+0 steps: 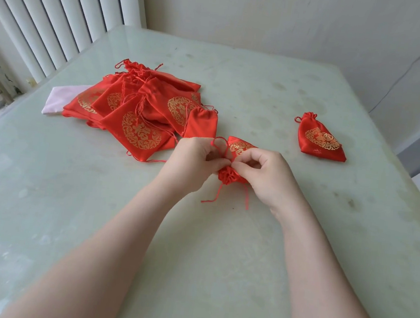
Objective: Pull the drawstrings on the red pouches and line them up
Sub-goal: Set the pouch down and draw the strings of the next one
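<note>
Right now my left hand (195, 157) and my right hand (262, 174) are both busy with one red pouch (236, 161). The fingers of each hand are curled in and pinch it near its top. My left hand also has a loop of the red string (218, 144) by its fingertips. The top of this pouch is bunched up into a little ruffle (229, 176) that faces me, so I think the string is nearly pulled tight. Two loose string ends (216, 195) hang down from it onto the table (245, 254). The gold picture on this pouch peeks out behind my fingers.

Off to my right, well apart from my hands, one closed pouch (321, 141) lies by itself on the table. Its neck is pulled shut. I think that one is done and starts the line.

To my left and a bit farther away is a pile of pouches (136, 108). They lie flat on top of each other with their strings loose. Most of the job is still left, I think.

I cannot tell if any pouch has something inside. The flat ones look empty to me. A pale pink thing (58, 99) sticks out from under the pile.
</note>
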Demonstrator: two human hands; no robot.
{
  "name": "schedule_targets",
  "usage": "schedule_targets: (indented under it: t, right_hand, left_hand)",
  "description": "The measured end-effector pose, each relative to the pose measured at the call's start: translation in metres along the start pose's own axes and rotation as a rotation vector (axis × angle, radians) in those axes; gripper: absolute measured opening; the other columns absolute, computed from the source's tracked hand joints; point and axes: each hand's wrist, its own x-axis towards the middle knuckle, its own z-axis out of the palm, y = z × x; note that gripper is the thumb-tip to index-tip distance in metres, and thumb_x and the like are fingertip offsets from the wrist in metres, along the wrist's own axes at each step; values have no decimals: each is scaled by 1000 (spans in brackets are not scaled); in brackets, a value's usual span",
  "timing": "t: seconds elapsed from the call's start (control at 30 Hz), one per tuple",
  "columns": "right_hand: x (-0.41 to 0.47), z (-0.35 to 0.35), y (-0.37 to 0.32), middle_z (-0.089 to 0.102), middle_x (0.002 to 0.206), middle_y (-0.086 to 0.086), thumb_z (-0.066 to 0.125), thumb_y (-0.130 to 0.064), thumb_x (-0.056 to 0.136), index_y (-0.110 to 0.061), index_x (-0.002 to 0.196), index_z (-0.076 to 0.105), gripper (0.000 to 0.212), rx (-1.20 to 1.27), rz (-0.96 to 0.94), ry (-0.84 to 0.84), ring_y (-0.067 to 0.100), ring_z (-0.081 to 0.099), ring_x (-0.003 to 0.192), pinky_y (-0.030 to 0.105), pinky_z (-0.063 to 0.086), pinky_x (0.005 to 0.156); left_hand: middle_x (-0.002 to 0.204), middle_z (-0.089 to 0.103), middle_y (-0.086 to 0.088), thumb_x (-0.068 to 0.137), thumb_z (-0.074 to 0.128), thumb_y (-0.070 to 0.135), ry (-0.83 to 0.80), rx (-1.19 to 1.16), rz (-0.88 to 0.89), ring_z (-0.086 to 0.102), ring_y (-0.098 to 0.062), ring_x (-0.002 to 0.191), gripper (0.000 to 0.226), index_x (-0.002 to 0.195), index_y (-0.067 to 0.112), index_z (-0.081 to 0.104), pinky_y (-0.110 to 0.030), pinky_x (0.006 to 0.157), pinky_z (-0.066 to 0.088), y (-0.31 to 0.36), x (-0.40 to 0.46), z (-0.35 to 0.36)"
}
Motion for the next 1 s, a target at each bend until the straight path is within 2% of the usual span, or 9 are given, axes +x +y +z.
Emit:
schedule_targets:
  t: [0.17, 0.27, 0.33, 0.43, 0.53, 0.63, 0.8, 0.87, 1.0]
  right_hand:
    - [1, 1, 0, 62, 65, -7, 65, -7, 81, -21, 67, 63, 20, -41, -44, 5, 12, 56, 67, 30, 47, 71]
    - [2, 2, 0, 62, 64, -7, 65, -8, 81, -14, 71, 67, 11, -35, -38, 21, 12, 54, 66, 29, 46, 70]
    - [2, 1, 0, 61, 64, -7, 66, -9, 80, -12, 72, 68, 9, -41, -43, 27, 11, 53, 65, 27, 44, 68]
    - [1, 0, 0, 59, 62, -12, 66, -9, 80, -17, 68, 66, 15, -82, -77, 12, 7, 50, 60, 24, 41, 64]
    - [0, 1, -2, 59, 61, -13, 66, -7, 81, -23, 65, 62, 23, -75, -106, -34, 7, 51, 61, 25, 43, 66]
    - [1, -3, -2, 63, 67, -6, 63, -10, 85, -20, 68, 64, 20, 33, -83, -60, 7, 55, 66, 26, 46, 70]
    - [0, -3, -2, 62, 68, -1, 56, -6, 90, -15, 78, 62, 16, 282, 58, -91, -3, 55, 54, 10, 43, 58]
    - [1, -3, -2, 67, 67, -3, 56, -2, 89, -13, 84, 65, 15, 361, 79, -106, -3, 59, 55, 9, 45, 57]
    - [1, -6, -1, 69, 61, -7, 57, -5, 88, -15, 81, 69, 16, 421, 100, -140, 2, 63, 58, 12, 49, 58]
  left_hand:
    - [74, 63, -10, 77, 63, 3, 54, 252, 261, 56, -24, 64, 6, 81, 2, 67, -21, 61, 38, -10, 4, 5]
    - [77, 60, -8, 79, 55, 5, 56, 248, 284, 53, -21, 66, 12, 84, 2, 65, -23, 61, 39, -13, 3, 7]
    - [78, 58, -1, 82, 56, -1, 13, 189, 271, 54, -19, 70, 8, 87, 1, 62, -18, 63, 39, -16, 3, 6]
    - [79, 54, 4, 83, 55, -3, -60, 153, 280, 54, -18, 70, 8, 88, 1, 60, -7, 64, 37, -19, 4, 3]
    - [81, 51, 2, 78, 49, 3, -7, 197, 317, 46, -15, 65, 14, 87, -1, 59, -2, 61, 33, -19, 3, 5]
    - [82, 51, 1, 80, 48, 4, 70, 163, 317, 44, -10, 65, 14, 88, -1, 58, -6, 61, 34, -16, 2, 7]
    - [79, 55, -1, 83, 52, 2, 120, 124, 361, 48, -9, 70, 7, 84, 0, 59, -13, 63, 37, -15, 2, 10]
    - [78, 57, -3, 82, 55, 0, 155, 116, 374, 48, -10, 70, 5, 82, 0, 61, -12, 62, 37, -16, 3, 10]
    - [75, 56, -1, 81, 59, 0, 213, 105, 376, 47, -7, 69, 5, 79, 0, 63, -6, 61, 36, -17, 4, 10]
